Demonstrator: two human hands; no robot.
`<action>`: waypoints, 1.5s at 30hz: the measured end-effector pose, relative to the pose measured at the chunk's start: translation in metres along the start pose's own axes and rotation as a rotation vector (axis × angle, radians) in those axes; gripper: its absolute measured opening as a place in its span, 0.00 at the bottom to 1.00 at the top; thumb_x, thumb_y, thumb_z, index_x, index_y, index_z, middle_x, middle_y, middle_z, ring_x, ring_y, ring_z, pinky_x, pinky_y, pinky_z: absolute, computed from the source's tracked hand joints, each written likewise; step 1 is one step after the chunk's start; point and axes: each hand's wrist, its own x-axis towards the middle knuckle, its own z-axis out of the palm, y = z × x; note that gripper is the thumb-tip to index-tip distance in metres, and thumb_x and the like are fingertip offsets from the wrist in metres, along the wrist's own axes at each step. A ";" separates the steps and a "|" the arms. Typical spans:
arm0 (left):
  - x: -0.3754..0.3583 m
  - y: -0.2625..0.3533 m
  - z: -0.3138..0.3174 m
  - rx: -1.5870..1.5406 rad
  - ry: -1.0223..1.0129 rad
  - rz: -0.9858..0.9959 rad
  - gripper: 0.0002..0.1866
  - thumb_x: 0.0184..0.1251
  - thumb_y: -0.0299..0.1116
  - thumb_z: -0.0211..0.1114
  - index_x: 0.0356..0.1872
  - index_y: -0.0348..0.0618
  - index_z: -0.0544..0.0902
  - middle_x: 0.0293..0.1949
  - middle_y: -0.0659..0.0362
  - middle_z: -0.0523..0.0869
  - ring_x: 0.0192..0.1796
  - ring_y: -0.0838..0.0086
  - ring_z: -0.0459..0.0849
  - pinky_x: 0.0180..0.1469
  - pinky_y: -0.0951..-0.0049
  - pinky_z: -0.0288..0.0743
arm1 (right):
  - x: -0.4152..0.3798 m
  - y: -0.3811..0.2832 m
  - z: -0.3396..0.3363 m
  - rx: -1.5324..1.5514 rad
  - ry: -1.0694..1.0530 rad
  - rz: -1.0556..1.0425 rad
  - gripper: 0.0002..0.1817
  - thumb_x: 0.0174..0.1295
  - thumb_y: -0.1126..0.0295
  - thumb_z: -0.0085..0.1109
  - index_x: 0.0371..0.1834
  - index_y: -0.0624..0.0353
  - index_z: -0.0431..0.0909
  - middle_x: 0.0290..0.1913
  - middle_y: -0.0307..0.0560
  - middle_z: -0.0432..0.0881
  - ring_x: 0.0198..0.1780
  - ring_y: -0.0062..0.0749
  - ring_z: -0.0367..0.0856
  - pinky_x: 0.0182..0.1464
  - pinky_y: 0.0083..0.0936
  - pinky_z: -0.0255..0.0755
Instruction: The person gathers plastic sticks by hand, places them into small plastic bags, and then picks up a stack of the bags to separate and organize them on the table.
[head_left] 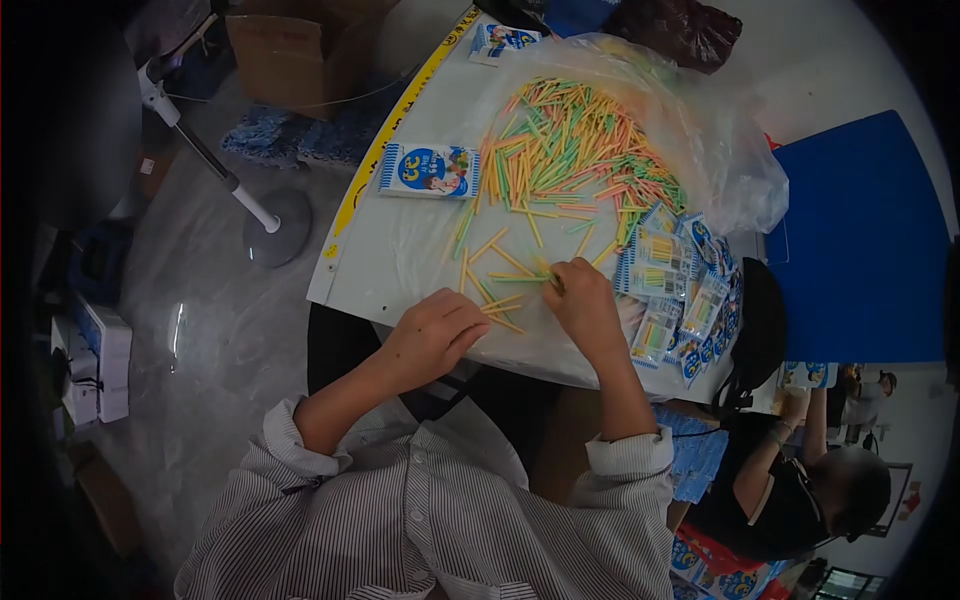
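Note:
Colored sticks in yellow, green and pink form a large pile (570, 150) on the white table (420, 240). A few loose sticks (511, 264) lie nearer to me. My left hand (440, 332) rests with curled fingers at the ends of some yellow sticks; whether it grips any is hidden. My right hand (583, 303) is closed in a pinch on sticks, with green and yellow ends showing on its left. A blue and white stack of packets (430, 171) lies left of the pile. Filled packets (660, 280) are heaped right of my right hand.
A clear plastic bag (735, 170) lies behind the pile. A blue board (860, 240) stands at the right, with a black bag (758, 325) beside the table edge. A person (780, 480) is at the lower right. A stand (280, 225) and cardboard box (275, 60) are at the left.

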 end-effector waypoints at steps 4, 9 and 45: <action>0.016 0.008 0.001 -0.290 -0.078 -0.296 0.08 0.59 0.31 0.54 0.29 0.35 0.76 0.29 0.56 0.77 0.33 0.66 0.77 0.35 0.71 0.70 | 0.005 0.013 -0.009 0.226 -0.010 0.092 0.08 0.48 0.72 0.57 0.25 0.67 0.74 0.18 0.46 0.74 0.18 0.31 0.74 0.22 0.25 0.66; 0.042 0.006 0.032 -0.703 0.069 -0.470 0.12 0.63 0.35 0.51 0.39 0.35 0.71 0.34 0.58 0.76 0.36 0.77 0.75 0.38 0.75 0.69 | 0.005 -0.008 -0.033 0.779 -0.116 0.343 0.06 0.47 0.76 0.58 0.25 0.68 0.74 0.16 0.39 0.73 0.16 0.12 0.67 0.17 0.17 0.61; 0.047 -0.025 0.014 -1.493 0.177 -0.856 0.09 0.65 0.30 0.47 0.42 0.37 0.69 0.36 0.55 0.76 0.38 0.71 0.77 0.44 0.72 0.74 | 0.077 0.052 -0.003 0.023 -0.045 -0.029 0.09 0.46 0.71 0.57 0.30 0.61 0.74 0.30 0.51 0.70 0.32 0.42 0.71 0.35 0.33 0.66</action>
